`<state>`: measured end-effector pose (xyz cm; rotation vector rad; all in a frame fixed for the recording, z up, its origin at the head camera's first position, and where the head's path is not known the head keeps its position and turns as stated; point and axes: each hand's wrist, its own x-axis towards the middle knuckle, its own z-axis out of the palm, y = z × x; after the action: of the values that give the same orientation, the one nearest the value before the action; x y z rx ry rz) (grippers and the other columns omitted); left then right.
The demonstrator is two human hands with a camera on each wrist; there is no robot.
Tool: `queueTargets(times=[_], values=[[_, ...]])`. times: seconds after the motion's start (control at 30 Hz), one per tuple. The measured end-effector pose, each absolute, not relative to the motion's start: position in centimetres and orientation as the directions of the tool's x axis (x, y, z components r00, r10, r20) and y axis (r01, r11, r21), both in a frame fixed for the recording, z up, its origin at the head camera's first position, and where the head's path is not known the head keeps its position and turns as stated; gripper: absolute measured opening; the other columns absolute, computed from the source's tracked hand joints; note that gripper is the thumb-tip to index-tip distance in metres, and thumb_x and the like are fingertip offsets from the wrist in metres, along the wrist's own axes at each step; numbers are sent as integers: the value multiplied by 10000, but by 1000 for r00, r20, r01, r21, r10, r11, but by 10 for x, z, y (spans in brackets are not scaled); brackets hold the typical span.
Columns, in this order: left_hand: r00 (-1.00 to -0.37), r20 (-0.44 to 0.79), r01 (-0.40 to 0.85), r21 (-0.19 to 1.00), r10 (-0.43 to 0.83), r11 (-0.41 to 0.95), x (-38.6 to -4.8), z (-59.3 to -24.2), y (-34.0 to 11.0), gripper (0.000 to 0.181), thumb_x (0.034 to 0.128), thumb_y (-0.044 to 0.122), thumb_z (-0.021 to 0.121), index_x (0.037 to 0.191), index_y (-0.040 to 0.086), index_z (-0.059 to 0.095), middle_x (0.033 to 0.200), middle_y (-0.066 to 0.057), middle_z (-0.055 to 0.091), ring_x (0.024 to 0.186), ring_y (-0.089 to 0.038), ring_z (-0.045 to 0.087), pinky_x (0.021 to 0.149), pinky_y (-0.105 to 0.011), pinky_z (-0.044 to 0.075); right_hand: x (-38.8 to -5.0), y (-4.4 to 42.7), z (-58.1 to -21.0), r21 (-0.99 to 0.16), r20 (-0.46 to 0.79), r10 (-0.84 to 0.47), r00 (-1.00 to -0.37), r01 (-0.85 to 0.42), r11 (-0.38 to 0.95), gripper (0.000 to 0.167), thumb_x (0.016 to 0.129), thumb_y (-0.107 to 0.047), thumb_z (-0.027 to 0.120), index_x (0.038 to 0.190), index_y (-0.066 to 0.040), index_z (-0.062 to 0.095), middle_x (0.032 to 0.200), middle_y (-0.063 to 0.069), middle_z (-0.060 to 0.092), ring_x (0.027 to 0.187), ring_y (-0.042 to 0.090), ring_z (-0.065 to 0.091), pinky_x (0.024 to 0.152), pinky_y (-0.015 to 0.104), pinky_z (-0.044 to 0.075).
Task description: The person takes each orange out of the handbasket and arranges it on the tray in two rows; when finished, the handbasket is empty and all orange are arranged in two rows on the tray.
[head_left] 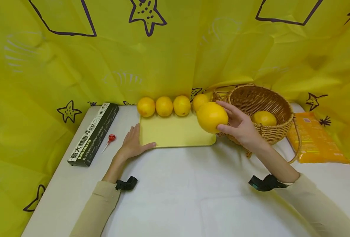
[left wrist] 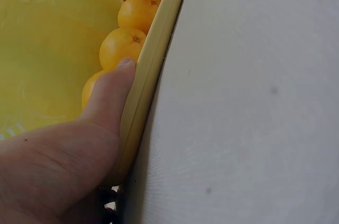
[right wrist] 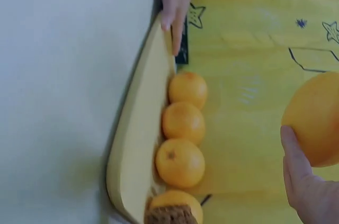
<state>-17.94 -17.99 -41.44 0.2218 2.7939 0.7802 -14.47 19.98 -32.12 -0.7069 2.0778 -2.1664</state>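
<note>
My right hand grips an orange between thumb and fingers, lifted above the right end of a pale yellow tray. The same orange fills the right side of the right wrist view. Several other oranges stand in a row along the tray's far edge. My left hand rests at the tray's near left corner, fingers straight along its left side and thumb over the front rim. Another orange lies in a wicker basket beside the right hand.
Left of the tray lie a black and white pasta box and a red lollipop. An orange packet lies right of the basket, partly behind its handle. A yellow patterned cloth hangs behind the white table.
</note>
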Motion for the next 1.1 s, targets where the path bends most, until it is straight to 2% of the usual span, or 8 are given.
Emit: queueTargets(times=[0.13,0.33,0.63,0.73,0.8,0.87,0.97,1.1], values=[[-963,-178,82,528,204,845,-179,-415,-179,1138,845,548,650,1538,-27,-44,1621,-251,13,1505,-425,-23,1229,-567,47,-154,172,-328,-964,202,-366,-908,-250,87,730,845,22,697,1488,-147,393,1475,9,410,1242,174,490,911,210,547],[-964,-178,77,526,198,847,-180,-414,-181,1145,839,550,653,1538,-28,-44,1621,-251,14,1506,-424,-20,1230,-562,45,-180,123,-334,-933,106,-394,-913,-228,279,816,823,-144,765,1514,-232,340,1514,104,298,1318,315,410,971,416,540],[-966,-157,93,533,207,841,-181,-418,-180,1141,834,540,664,1539,-30,-29,1620,-253,40,1502,-436,4,1225,-575,65,-227,63,-346,-883,190,-459,-868,-355,306,810,795,-204,791,1482,-201,363,1453,151,325,1314,319,422,964,435,534],[-970,-111,123,533,214,837,-181,-418,-179,1106,815,537,690,1528,-33,66,1566,-273,190,1456,-426,179,1201,-562,176,-240,48,-355,-860,188,-503,-844,-389,331,810,796,-222,794,1481,-172,365,1463,144,344,1305,307,429,973,415,522],[-973,-70,153,526,222,837,-181,-418,-179,1041,797,543,709,1480,-32,173,1423,-262,339,1306,-396,334,1108,-528,299,-247,40,-361,-832,191,-538,-821,-426,356,813,790,-237,799,1478,-152,374,1455,145,362,1286,294,430,983,407,510],[-974,-43,169,517,223,839,-182,-418,-178,990,781,552,721,1421,-28,236,1270,-230,391,1148,-362,376,1007,-498,344,-252,33,-365,-805,189,-569,-800,-458,377,817,787,-254,802,1478,-145,379,1452,143,374,1280,279,427,1007,412,492],[-973,-67,154,514,219,844,-181,-418,-178,1045,793,547,713,1460,-57,182,1391,-268,344,1276,-392,346,1099,-507,309,-255,25,-369,-770,182,-602,-777,-493,404,824,783,-284,801,1479,-149,380,1446,136,398,1265,263,418,1023,427,466],[-970,-121,119,523,212,844,-179,-416,-179,1160,819,538,692,1520,-77,2,1600,-281,76,1488,-423,98,1225,-558,105,-256,17,-373,-756,167,-625,-762,-506,415,827,786,-296,797,1480,-141,375,1449,141,405,1270,258,415,1053,440,447]])
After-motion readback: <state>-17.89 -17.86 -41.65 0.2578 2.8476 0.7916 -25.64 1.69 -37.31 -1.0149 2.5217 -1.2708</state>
